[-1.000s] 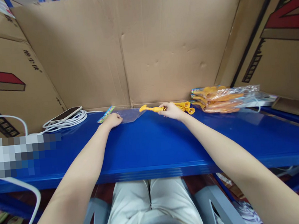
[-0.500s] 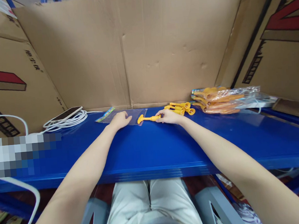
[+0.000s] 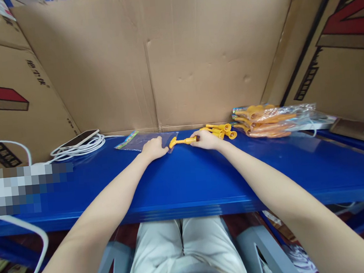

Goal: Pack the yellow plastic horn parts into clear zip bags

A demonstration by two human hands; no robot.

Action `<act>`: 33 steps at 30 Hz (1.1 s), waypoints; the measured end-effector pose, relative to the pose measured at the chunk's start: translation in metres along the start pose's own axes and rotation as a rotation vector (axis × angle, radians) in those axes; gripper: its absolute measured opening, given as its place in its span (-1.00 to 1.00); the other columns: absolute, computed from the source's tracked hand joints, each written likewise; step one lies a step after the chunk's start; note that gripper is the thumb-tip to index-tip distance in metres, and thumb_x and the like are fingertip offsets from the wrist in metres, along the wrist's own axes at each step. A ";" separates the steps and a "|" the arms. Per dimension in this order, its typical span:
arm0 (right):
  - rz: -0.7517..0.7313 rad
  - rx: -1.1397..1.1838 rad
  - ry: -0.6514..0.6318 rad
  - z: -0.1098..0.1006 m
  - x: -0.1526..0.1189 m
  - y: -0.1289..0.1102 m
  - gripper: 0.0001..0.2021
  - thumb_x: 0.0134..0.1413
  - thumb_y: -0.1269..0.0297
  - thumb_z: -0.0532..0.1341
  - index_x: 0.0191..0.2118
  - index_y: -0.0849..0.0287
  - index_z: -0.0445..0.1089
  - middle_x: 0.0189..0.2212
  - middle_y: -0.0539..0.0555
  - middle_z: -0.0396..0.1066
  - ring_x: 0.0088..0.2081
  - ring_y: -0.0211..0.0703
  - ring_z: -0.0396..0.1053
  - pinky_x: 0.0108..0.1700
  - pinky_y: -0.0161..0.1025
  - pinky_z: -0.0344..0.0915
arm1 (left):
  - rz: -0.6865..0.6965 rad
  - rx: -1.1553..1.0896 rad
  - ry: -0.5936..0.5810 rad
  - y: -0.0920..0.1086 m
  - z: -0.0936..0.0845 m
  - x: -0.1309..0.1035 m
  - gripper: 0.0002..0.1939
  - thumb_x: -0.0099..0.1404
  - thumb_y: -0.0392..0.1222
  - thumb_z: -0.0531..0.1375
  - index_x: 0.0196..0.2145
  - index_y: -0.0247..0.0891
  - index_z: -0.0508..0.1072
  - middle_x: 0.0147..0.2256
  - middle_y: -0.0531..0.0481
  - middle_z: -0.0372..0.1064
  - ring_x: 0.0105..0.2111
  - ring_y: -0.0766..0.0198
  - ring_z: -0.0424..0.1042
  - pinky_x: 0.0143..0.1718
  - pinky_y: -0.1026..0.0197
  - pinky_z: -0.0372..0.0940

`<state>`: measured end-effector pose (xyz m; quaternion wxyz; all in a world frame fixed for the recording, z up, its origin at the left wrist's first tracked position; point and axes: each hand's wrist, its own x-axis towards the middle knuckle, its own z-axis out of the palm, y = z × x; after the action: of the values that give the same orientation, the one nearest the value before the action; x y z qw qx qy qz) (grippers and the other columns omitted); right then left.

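Observation:
A yellow plastic piece (image 3: 182, 141) with a twisted shaft and a curved head at its left end lies across the middle, its right end between the fingers of my right hand (image 3: 207, 140). My left hand (image 3: 154, 149) rests on a clear plastic bag (image 3: 134, 142) with a colourful header, thumb and fingers apart, close to the curved head. Just behind my right hand, several yellow horn-shaped pieces (image 3: 224, 129) lie in a small pile.
Bagged orange pieces (image 3: 263, 123) are stacked at the right on the blue table (image 3: 186, 183). A phone (image 3: 80, 138) sits on a coiled white cable (image 3: 81, 149) at the left. Cardboard (image 3: 194, 54) stands along the back, with printed boxes at both sides.
My left hand has slid right across the bag, nearer the curved head of the yellow piece. My right hand and the piece have shifted very slightly.

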<state>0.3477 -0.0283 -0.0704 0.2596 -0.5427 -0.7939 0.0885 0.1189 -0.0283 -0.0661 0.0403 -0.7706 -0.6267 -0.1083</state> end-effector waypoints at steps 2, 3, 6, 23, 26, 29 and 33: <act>-0.016 -0.023 0.014 0.000 0.000 0.001 -0.80 -0.04 0.40 0.25 -0.22 0.25 0.48 -0.37 0.08 0.49 -0.39 -0.23 0.37 -0.37 -0.36 0.20 | 0.005 0.031 0.005 0.001 0.000 0.000 -0.68 0.19 -0.03 0.09 -0.18 -0.28 0.40 -0.17 -0.23 0.46 -0.15 -0.03 0.46 -0.24 0.09 0.30; -0.023 -0.021 0.012 0.001 0.001 0.001 -0.80 -0.05 0.40 0.25 -0.22 0.25 0.47 -0.37 0.07 0.49 -0.40 -0.23 0.37 -0.38 -0.36 0.20 | 0.014 0.046 0.006 0.002 0.000 0.000 -0.73 0.20 -0.09 0.08 -0.21 -0.27 0.41 -0.18 -0.22 0.47 -0.15 -0.02 0.46 -0.25 0.10 0.30; -0.038 0.003 0.005 0.003 0.002 0.003 -0.80 -0.06 0.40 0.26 -0.22 0.24 0.47 -0.40 0.05 0.49 -0.43 -0.26 0.36 -0.39 -0.37 0.19 | 0.069 0.068 0.027 0.004 0.000 -0.002 -0.83 0.19 -0.22 0.05 -0.32 -0.25 0.42 -0.22 -0.17 0.48 -0.19 0.05 0.47 -0.28 0.15 0.28; -0.142 0.098 -0.019 0.017 0.001 -0.019 -0.87 -0.06 0.44 0.22 -0.33 0.27 0.48 -0.36 0.07 0.51 -0.36 -0.23 0.40 -0.29 -0.35 0.24 | 0.466 -0.062 0.168 0.022 0.000 -0.008 -0.79 0.27 -0.16 0.00 -0.37 -0.21 0.41 -0.20 -0.06 0.48 -0.14 0.17 0.43 0.18 -0.03 0.05; -0.128 0.085 -0.056 0.016 0.000 -0.019 -0.87 -0.05 0.41 0.23 -0.32 0.26 0.48 -0.31 0.09 0.52 -0.32 -0.21 0.40 -0.27 -0.36 0.24 | 0.227 -0.063 0.207 0.005 -0.005 0.000 -0.72 0.30 -0.11 -0.04 -0.26 -0.23 0.43 -0.13 -0.13 0.47 -0.05 0.11 0.40 0.14 -0.01 0.10; -0.095 0.071 -0.057 0.014 -0.001 -0.020 -0.84 -0.06 0.40 0.25 -0.28 0.27 0.48 -0.27 0.11 0.51 -0.30 -0.20 0.40 -0.27 -0.35 0.24 | -0.107 -0.031 0.244 -0.025 -0.007 0.007 -0.65 0.29 -0.13 -0.04 -0.06 -0.27 0.37 0.01 -0.27 0.39 0.08 -0.02 0.30 0.17 -0.21 0.00; -0.074 0.075 -0.062 0.012 -0.004 -0.025 -0.82 -0.05 0.38 0.24 -0.27 0.28 0.50 -0.34 0.10 0.52 -0.36 -0.21 0.40 -0.34 -0.35 0.22 | -0.378 -0.062 0.110 -0.066 -0.005 0.013 -0.55 0.29 -0.09 -0.05 0.05 -0.34 0.33 0.08 -0.42 0.31 0.18 -0.18 0.16 0.16 -0.39 -0.13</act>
<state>0.3228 -0.0402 -0.0716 0.2581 -0.4998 -0.8172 0.1255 0.0567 -0.0026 -0.0634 0.0297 -0.6329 -0.7535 -0.1754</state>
